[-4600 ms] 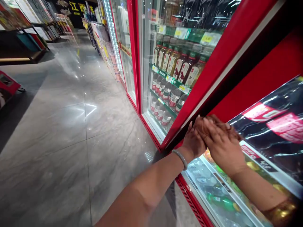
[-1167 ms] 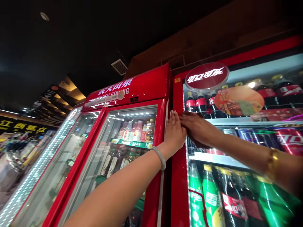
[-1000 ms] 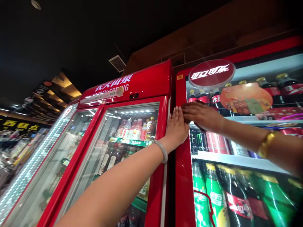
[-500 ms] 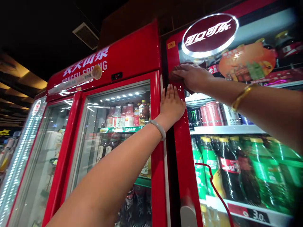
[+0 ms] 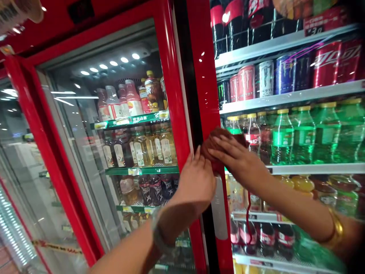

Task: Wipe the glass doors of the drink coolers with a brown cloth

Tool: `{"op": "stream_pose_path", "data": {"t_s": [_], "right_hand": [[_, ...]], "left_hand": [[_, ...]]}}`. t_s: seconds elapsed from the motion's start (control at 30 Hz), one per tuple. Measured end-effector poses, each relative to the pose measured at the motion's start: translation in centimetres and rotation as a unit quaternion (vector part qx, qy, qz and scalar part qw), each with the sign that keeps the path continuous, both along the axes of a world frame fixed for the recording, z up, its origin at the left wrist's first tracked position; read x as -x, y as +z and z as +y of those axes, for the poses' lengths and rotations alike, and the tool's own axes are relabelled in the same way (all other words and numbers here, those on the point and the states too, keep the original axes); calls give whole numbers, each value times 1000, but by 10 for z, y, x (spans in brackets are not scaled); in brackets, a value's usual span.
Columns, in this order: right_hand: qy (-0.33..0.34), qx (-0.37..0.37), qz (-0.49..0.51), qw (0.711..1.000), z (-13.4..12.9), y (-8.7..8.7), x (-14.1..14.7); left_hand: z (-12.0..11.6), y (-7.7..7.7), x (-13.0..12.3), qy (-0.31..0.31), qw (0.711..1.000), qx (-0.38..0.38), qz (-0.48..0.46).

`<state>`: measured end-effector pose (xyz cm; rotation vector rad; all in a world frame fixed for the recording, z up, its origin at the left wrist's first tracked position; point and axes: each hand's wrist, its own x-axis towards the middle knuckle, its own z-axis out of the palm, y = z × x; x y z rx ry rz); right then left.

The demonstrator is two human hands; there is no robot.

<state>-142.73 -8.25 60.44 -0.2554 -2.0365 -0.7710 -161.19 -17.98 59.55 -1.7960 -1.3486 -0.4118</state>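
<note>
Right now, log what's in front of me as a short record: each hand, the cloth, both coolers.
Left hand: fingers extended, beside the cloth; palm hidden
Right hand: laid over the cloth, gold bracelet on the wrist
Cloth: brown, bunched, at the right cooler's red frame
Left cooler: red frame, bottles behind glass
Right cooler: cans on a shelf above green bottles
</note>
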Motion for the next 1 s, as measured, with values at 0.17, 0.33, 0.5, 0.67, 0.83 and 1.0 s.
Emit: {"op": "stream_pose_path", "data": {"t_s": [0.17, 0.33, 0.5, 0.67, 0.83, 1.0], "right_hand": [[-7, 157, 111, 981, -27, -112, 6], [-13, 313, 287, 906, -51, -182, 22], [3, 440, 411, 799, -66, -198, 54], [108, 516, 480, 701, -71, -177, 79], [163, 537, 509, 653, -83, -173, 80], [197, 531, 488, 664, -127, -182, 87]], "left_hand": [[-15, -89, -4, -18, 991, 44, -126], [-19, -102, -11, -16, 968, 97, -229], [-3, -123, -21, -30, 987, 60, -144], [-3, -126, -21, -43, 954, 97, -280], [-25, -106, -12, -111, 889, 219, -386], [-34, -105, -9, -134, 827, 234, -493]]}}
